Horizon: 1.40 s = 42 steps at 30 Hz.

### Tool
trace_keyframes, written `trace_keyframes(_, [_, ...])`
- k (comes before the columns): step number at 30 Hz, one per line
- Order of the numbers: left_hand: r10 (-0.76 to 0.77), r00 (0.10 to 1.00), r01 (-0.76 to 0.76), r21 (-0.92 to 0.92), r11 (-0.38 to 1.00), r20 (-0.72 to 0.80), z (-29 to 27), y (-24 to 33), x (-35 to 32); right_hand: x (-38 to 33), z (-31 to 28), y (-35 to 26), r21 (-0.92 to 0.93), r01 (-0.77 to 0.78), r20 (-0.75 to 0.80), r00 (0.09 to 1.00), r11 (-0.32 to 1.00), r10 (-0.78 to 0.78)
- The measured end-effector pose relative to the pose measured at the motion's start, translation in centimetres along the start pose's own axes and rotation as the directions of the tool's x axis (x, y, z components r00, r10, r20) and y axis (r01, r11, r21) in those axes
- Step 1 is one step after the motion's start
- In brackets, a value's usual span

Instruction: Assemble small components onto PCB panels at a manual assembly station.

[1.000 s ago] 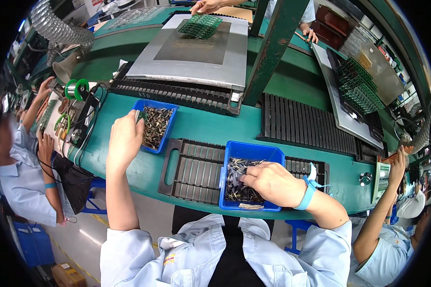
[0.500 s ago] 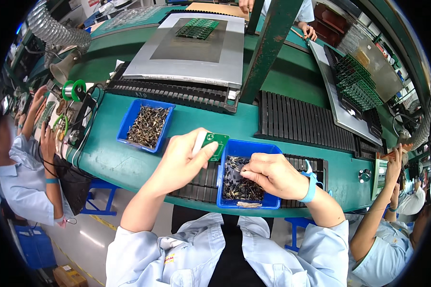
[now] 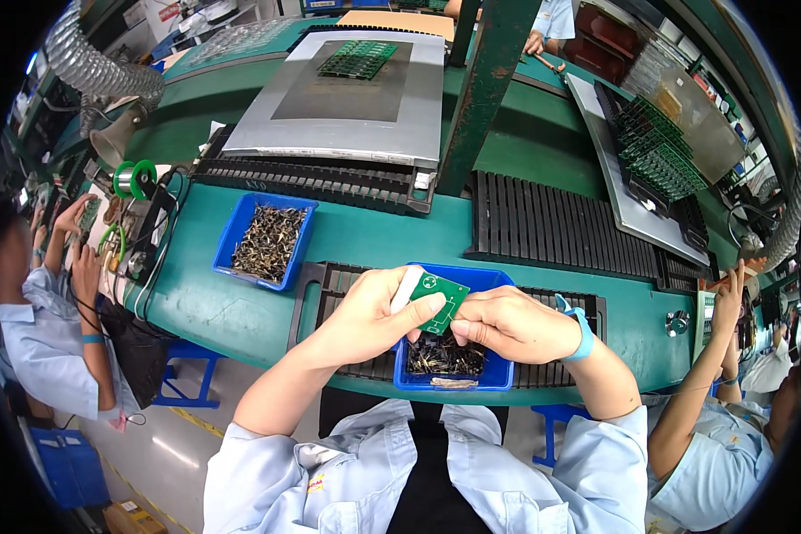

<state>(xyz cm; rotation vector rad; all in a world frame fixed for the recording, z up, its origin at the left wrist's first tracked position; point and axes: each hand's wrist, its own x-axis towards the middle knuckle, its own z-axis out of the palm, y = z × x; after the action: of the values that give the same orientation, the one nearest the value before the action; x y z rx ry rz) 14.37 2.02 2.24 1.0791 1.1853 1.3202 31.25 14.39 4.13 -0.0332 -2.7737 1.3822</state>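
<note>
Green circuit board (image 3: 446, 301): clamped in left hand (image 3: 376, 313), now shifted rightward above the nearer blue bin (image 3: 481, 279). Right hand (image 3: 518, 326): raised from bin to board's edge, fingertips together, anything pinched indiscernible; both hands now meet there.

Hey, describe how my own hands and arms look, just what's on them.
Your left hand and right hand wear no gloves. A light blue band circles the right wrist; none shows on the left. Loose pale blue sleeves end near the elbows.
</note>
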Motion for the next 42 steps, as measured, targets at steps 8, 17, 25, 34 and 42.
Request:
trace_keyframes(8, [0.06, 0.998, -0.061, 0.011, 0.998, 0.029, 0.3, 0.0, 0.2, 0.0, -0.1, 0.1, 0.02, 0.039, -0.012, 0.999, 0.999, -0.038])
trace_keyframes(17, [0.024, 1.0, -0.027, -0.236, 0.971, -0.019, 0.3, -0.5, 0.1, 0.0, 0.4, -0.2, 0.201, -0.021, -0.181, 0.982, 0.979, 0.058])
trace_keyframes(25, [0.064, 0.998, -0.068, -0.302, 0.951, -0.023, 0.5, -0.3, 0.0, 0.0, 0.7, -0.7, 0.28, 0.011, -0.26, 0.964, 0.96, 0.065])
trace_keyframes(34, [0.042, 0.997, -0.006, -0.485, 0.875, 0.065, 0.6, -0.1, -0.2, 0.6, 1.4, 0.1, 0.445, 0.161, -0.281, 0.959, 0.881, -0.033])
trace_keyframes(42, [0.039, 0.996, 0.007, -0.538, 0.843, 0.075, 0.4, -0.2, -0.9, 1.4, 2.2, -0.1, 0.493, 0.176, -0.301, 0.953, 0.852, -0.022])
